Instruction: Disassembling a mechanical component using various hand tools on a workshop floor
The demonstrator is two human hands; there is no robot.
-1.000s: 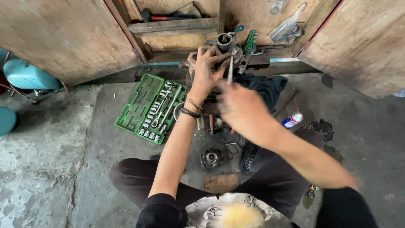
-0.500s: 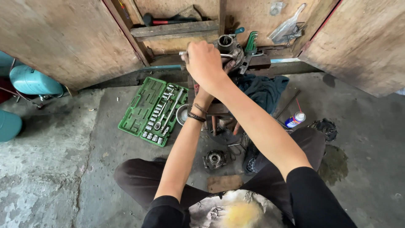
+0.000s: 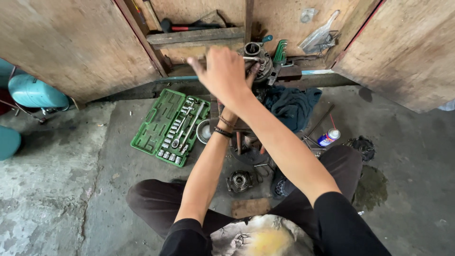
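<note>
While right hand (image 3: 222,73) covers metal assembly (image 3: 258,59), grip closure unclear; left hidden.

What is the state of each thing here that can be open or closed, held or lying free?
Green plastic socket set case: open, flat on the floor.
Grey metal machine part: at the cupboard edge, right hand over it.
Left hand: hidden behind the right one.
Wooden cupboard doors: open.
Blue spray can: lying on the floor, free.
Round metal bearing part: on the floor, free.
Dark blue cloth: crumpled.
</note>
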